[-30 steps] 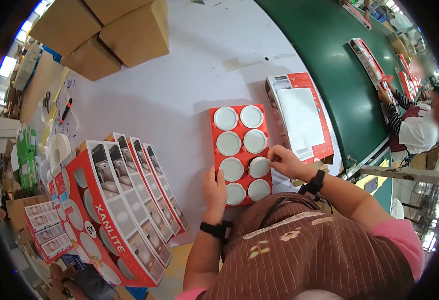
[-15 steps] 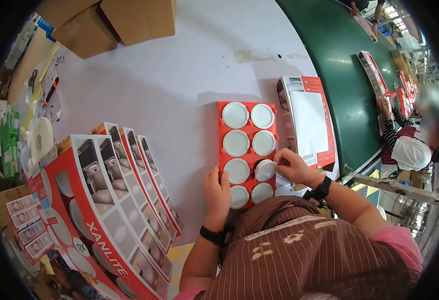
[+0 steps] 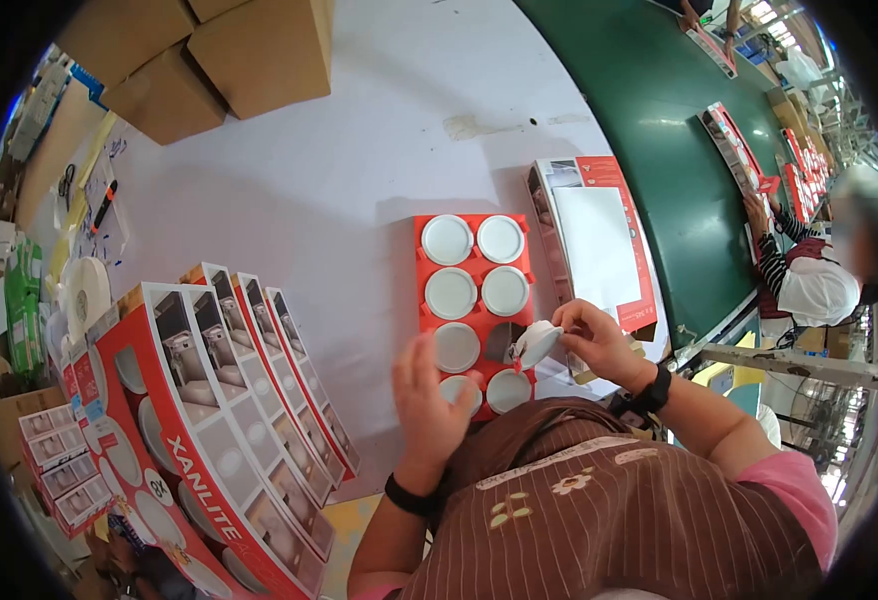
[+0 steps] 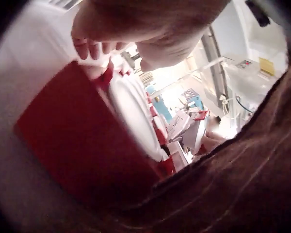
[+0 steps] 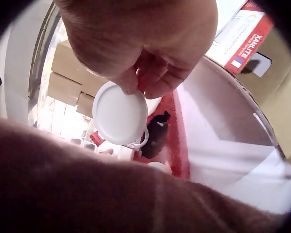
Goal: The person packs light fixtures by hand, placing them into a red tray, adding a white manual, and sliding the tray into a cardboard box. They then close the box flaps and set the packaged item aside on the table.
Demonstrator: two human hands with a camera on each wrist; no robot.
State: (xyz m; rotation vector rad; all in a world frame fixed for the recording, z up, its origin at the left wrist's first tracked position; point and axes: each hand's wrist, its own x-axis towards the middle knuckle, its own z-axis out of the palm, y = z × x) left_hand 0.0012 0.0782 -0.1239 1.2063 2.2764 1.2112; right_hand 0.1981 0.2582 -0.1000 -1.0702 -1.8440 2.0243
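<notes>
Apparent seating or removal: right hand (image 3: 607, 346) pinches tilted white disc (image 3: 539, 343) at red tray (image 3: 479, 318), left hand (image 3: 431, 408) relaxed; steady alignment seems needed next.

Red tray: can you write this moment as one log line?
right hand: pinches tilted white disc | left hand: at left edge of red tray | slot: uncovered

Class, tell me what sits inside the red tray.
Seven round white discs sit in the red tray; one uncovered opening looks dark. The seated discs' undersides are hidden.
</notes>
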